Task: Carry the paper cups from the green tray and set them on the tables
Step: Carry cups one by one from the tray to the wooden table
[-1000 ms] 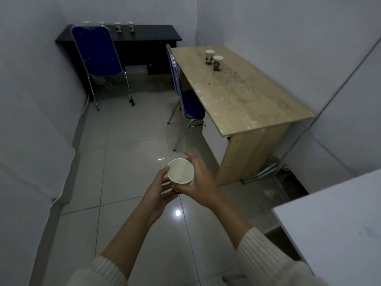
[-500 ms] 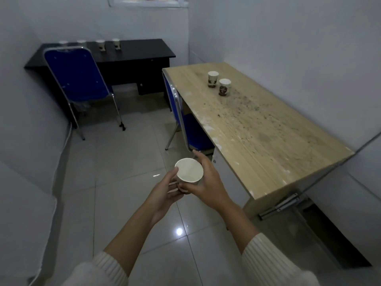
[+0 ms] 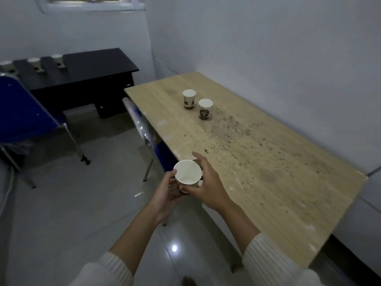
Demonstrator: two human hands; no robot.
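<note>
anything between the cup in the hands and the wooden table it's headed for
Nothing visible does. The paper cup, gripped by left hand and right hand, is at the edge of the wooden table with bare top beside it. Two cups stand farther back; the tucked-in chair is off to the left.

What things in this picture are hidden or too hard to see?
1. Green tray: nowhere in the head view, so where it sits cannot be told.
2. Held cup: its lower side and base are covered by the left hand and right hand.
3. Far cups on the black desk: blurred, and the leftmost is cut by the picture's left edge, so their count is unsure.
4. Printed cups on the wooden table: print too small to read.
</note>
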